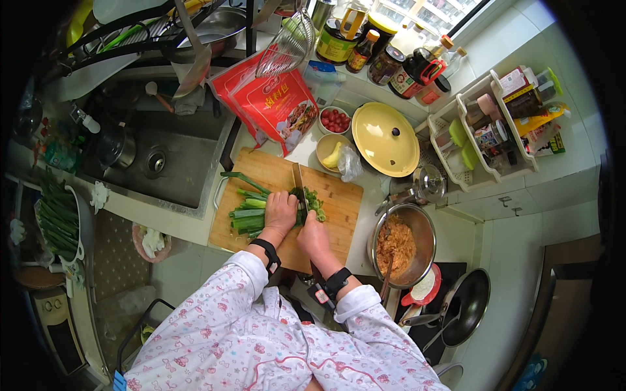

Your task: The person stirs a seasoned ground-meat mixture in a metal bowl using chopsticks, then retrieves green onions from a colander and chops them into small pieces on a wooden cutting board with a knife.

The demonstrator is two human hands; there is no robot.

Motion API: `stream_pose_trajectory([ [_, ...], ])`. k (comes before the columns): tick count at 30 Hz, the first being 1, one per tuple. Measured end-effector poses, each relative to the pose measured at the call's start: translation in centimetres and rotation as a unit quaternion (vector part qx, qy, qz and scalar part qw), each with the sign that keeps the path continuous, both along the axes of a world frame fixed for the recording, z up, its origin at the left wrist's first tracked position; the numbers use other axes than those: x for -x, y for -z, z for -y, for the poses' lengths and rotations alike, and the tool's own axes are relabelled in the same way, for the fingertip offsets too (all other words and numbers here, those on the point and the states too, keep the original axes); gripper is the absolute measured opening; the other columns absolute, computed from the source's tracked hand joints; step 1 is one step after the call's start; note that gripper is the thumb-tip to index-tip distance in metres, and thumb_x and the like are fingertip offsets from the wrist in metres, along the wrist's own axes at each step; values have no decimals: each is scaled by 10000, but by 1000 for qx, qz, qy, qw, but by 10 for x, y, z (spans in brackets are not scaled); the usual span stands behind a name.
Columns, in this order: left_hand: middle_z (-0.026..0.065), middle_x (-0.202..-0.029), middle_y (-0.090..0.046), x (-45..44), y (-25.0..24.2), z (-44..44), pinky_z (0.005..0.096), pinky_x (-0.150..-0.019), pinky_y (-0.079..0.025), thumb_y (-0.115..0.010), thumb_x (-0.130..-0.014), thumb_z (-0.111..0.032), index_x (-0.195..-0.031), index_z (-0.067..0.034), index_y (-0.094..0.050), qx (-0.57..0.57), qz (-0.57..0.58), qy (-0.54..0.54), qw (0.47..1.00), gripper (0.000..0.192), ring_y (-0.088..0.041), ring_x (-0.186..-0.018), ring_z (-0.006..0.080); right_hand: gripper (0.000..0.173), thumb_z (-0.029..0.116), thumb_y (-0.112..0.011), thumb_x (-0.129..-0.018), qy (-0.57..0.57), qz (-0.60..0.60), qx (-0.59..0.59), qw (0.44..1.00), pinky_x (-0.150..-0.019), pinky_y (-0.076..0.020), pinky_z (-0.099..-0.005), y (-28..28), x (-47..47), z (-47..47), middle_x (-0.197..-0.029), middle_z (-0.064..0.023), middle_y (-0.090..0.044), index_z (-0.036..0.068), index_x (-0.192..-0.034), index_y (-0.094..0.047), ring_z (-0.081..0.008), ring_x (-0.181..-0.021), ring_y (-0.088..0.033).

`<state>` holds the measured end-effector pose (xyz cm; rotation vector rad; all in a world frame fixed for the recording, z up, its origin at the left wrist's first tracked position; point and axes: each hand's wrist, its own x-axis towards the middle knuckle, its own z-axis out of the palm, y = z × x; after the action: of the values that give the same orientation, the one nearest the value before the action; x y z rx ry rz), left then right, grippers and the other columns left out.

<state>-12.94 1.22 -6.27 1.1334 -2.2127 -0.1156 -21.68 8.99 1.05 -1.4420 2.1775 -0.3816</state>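
A wooden cutting board (337, 195) lies on the counter before me. My left hand (281, 211) presses down on a bunch of green onions (248, 215), whose cut lengths spread over the board's left side. Upright beside its fingers stands the blade of a kitchen knife (299, 182). My right hand (313, 236) is closed around the knife's handle, which is mostly hidden. Chopped green onion (314, 203) lies in a small heap right of the blade, and some of it shows between blade and left hand.
Left of the board is a steel sink (181, 166). Right of it stands a steel bowl of orange-brown filling (397, 244). Behind are a red printed bag (274, 97), a bowl of small red fruit (335, 120) and a yellow lid (385, 139). A frying pan (467, 308) is at the lower right.
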Motion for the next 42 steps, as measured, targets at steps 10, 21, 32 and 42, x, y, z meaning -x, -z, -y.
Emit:
stream_pose_trajectory([
  [10,94,-775,-466,0,-1,-1,393,-714,-381,-631,-773,-154,-759,-98,-482,12,-13,-6,1000,160,-484,-770,282,270,18,-516,-759,-32,-16,-47,998,-654,-487,-536,-42,3,-24,-730,-306,-611,-58,-1002,-425,-477,-701,-606],
  [21,100,-747,-438,1,-1,2,397,-692,-385,-617,-765,-141,-730,-88,-459,35,-5,-5,999,170,-470,-733,291,276,12,-534,-748,-20,20,0,1000,-649,-486,-525,-3,0,3,-747,-310,-606,-54,-993,-426,-467,-722,-607],
  [32,109,-788,-460,1,2,0,400,-708,-386,-607,-778,-147,-767,-80,-473,21,-17,-13,1000,150,-479,-771,301,286,31,-545,-746,-33,-4,-46,998,-681,-501,-511,-35,5,-17,-772,-303,-622,-47,-994,-427,-464,-751,-620],
  [42,107,-773,-441,1,4,0,395,-700,-385,-605,-781,-131,-772,-85,-452,16,6,-12,1000,160,-471,-753,297,285,25,-538,-754,-5,22,-33,999,-686,-496,-510,-6,-5,4,-783,-299,-624,-48,-1007,-430,-454,-769,-621],
])
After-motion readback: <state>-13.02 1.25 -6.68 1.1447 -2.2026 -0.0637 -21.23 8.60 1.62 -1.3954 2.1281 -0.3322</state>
